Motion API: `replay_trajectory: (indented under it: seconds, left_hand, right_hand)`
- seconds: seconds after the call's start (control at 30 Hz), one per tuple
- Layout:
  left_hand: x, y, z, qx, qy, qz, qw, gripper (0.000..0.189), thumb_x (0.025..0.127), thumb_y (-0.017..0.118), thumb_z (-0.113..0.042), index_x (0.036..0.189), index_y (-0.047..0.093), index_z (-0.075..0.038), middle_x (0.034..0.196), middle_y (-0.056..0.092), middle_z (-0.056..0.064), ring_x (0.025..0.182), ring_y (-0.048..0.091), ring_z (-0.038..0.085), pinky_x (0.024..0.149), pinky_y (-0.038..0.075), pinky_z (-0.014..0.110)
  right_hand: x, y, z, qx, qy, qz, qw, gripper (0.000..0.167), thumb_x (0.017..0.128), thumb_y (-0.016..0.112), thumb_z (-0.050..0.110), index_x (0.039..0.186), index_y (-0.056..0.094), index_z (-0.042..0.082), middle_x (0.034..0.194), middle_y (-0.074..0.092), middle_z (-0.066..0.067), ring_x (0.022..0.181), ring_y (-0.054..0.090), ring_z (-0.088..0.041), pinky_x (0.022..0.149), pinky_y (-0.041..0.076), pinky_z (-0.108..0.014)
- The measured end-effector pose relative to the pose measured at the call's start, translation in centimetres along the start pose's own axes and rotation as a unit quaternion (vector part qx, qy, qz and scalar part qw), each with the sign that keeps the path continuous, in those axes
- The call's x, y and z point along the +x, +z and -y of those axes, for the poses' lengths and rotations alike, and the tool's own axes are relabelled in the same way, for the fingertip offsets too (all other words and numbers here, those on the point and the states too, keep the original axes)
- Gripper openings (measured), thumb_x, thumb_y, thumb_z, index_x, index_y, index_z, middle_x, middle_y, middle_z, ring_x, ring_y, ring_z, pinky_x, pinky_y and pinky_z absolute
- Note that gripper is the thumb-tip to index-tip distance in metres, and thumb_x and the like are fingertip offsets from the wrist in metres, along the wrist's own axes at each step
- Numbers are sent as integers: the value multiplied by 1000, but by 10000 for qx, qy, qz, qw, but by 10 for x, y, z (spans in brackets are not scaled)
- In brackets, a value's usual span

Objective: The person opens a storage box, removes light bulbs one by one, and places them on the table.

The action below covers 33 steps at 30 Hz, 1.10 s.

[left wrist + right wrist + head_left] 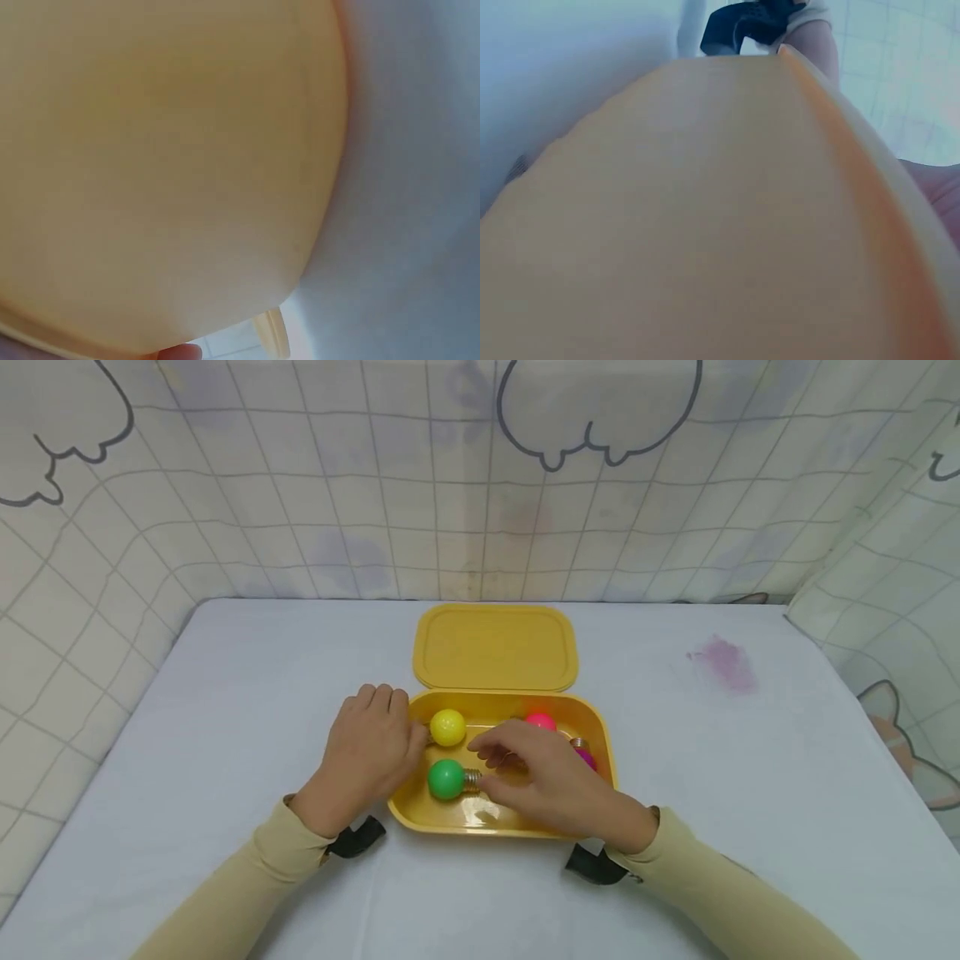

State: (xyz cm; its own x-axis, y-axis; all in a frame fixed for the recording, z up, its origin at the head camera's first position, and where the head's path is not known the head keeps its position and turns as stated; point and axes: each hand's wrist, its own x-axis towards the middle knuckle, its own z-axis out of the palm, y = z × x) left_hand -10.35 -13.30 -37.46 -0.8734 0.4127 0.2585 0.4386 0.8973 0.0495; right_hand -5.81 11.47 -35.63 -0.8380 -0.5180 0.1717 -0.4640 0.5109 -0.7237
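Observation:
A yellow plastic box [495, 828] on the table holds several coloured light bulbs with metal screw bases. My left hand [367, 739] grips the box's left rim, its thumb beside the base of the yellow bulb [447, 727]; one fingertip shows at the rim in the left wrist view. Above the box's middle hovers my right hand [551, 772], fingers bent, a gap between them and the thumb. Its thumb tip is right at the screw base of the green bulb [446, 779]. Partly hidden behind this hand are a pink bulb [541, 721] and a purple bulb [584, 758].
Directly behind the box lies a flat yellow lid [495, 647]. A white cloth [735, 860] covers the table, with a pink stain [726, 664] at the back right. Grid-patterned curtains [450, 510] surround the back and sides. The box's outer wall [705, 210] fills much of the right wrist view.

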Motion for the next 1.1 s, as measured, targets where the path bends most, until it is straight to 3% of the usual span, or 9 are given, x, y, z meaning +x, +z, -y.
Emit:
replay_trajectory:
  seconds: [0.17, 0.5, 0.9, 1.1]
  left_hand:
    - [2, 0, -1, -54, -10, 248, 9997, 24, 98, 52, -24, 89, 48, -2, 80, 43, 9, 81, 40, 28, 75, 37, 39]
    - [-1, 5, 2, -32, 245, -138, 9996, 23, 94, 59, -20, 88, 48, -1, 79, 42, 10, 80, 40, 29, 74, 33, 37]
    - [-1, 3, 6, -34, 292, -214, 9993, 21, 92, 59, -18, 85, 48, -1, 76, 41, 9, 76, 39, 28, 72, 33, 37]
    - [-2, 3, 5, -50, 282, -126, 9995, 21, 93, 58, -18, 85, 48, -1, 76, 40, 9, 76, 38, 28, 72, 31, 36]
  right_hand:
    - [8, 5, 5, -22, 34, 213, 9998, 38, 91, 77, 21, 126, 66, 10, 115, 71, -5, 100, 66, -14, 90, 60, -31]
    - [14, 13, 2, -138, -104, 423, 9990, 41, 88, 80, 19, 127, 67, 13, 122, 69, -2, 111, 66, -18, 93, 60, -33]
    - [17, 21, -2, -757, -779, 982, 9892, 37, 92, 77, 21, 128, 70, 16, 126, 68, 1, 114, 64, -13, 98, 56, -24]
    - [16, 20, -1, -810, -636, 1102, 9886, 40, 91, 78, 21, 130, 69, 17, 124, 68, 0, 110, 62, -13, 94, 56, -22]
